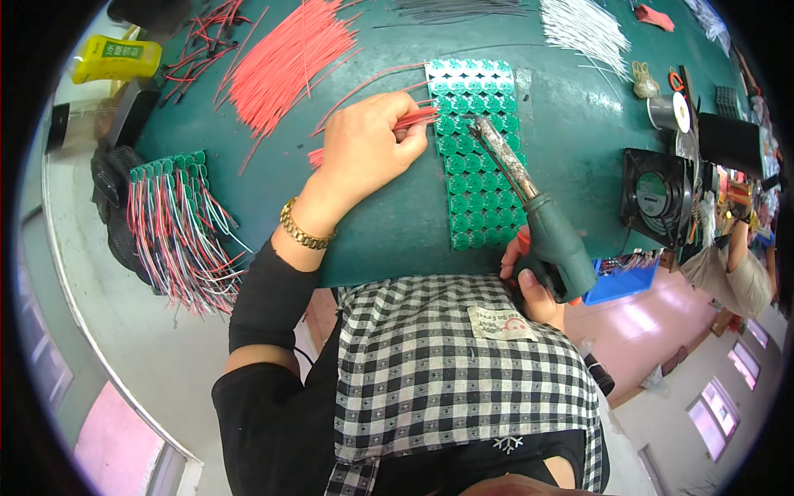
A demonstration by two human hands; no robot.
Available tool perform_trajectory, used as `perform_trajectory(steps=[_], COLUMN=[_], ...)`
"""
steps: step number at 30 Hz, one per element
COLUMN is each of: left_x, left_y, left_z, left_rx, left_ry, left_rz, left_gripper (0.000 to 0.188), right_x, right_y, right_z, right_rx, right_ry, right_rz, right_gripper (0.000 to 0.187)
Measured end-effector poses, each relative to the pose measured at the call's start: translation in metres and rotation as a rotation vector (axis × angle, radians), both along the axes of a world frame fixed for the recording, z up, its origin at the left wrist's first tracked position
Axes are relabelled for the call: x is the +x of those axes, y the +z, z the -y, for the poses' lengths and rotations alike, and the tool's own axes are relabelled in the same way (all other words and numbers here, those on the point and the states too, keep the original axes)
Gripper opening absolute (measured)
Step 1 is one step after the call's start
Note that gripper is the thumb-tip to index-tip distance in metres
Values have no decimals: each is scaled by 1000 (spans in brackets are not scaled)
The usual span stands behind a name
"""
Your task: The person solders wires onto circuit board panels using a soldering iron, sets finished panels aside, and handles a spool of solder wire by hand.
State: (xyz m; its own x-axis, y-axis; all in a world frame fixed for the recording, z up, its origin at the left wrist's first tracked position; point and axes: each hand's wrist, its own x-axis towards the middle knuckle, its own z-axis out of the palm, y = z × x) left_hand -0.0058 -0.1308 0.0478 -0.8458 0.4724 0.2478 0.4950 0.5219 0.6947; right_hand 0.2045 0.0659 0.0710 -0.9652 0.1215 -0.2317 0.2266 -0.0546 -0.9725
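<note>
My left hand (368, 140) is closed round a small bundle of red wires (416, 118), their ends at the left edge of a green panel of round circuit boards (482, 194). A few single red wires run from the panel's upper left edge. In my right hand (538, 293) is a green soldering gun (558, 240), gripped by its handle. Its stained metal barrel slants up and left over the panel, with the tip close to the upper rows. Whether the tip touches a board I cannot tell. The panel lies flat on the green table (380, 223).
Loose red wires (289, 62) lie at the far left, white wires (583, 33) at the far right. Wired round boards (178, 207) hang over the left edge. A black fan (656, 198) and a solder spool (668, 112) stand right. Another person (728, 264) is beyond.
</note>
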Motion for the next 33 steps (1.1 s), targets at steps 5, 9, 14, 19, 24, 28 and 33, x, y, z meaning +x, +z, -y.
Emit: perform_trajectory(steps=[5, 9, 14, 19, 24, 28, 33], left_x=[2, 4, 5, 3, 4, 4, 2], left_y=[0, 4, 3, 2, -1, -2, -5], left_z=[-2, 2, 3, 3, 3, 2, 2], left_rx=[56, 122, 68, 39, 17, 15, 15], left_ry=[-1, -70, -114, -128, -121, -112, -117], left_rz=[1, 91, 127, 84, 78, 62, 26], left_gripper=[10, 9, 10, 12, 13, 13, 14], right_x=[5, 7, 10, 11, 12, 12, 15], right_y=[0, 5, 6, 6, -1, -9, -4], right_z=[6, 6, 7, 5, 3, 2, 7], right_rx=[-137, -114, -79, -67, -30, 59, -54], right_ry=[-71, -50, -8, 11, 53, 99, 50], right_rz=[-4, 47, 107, 161, 161, 34, 86], right_gripper=[33, 28, 27, 26, 25, 25, 30])
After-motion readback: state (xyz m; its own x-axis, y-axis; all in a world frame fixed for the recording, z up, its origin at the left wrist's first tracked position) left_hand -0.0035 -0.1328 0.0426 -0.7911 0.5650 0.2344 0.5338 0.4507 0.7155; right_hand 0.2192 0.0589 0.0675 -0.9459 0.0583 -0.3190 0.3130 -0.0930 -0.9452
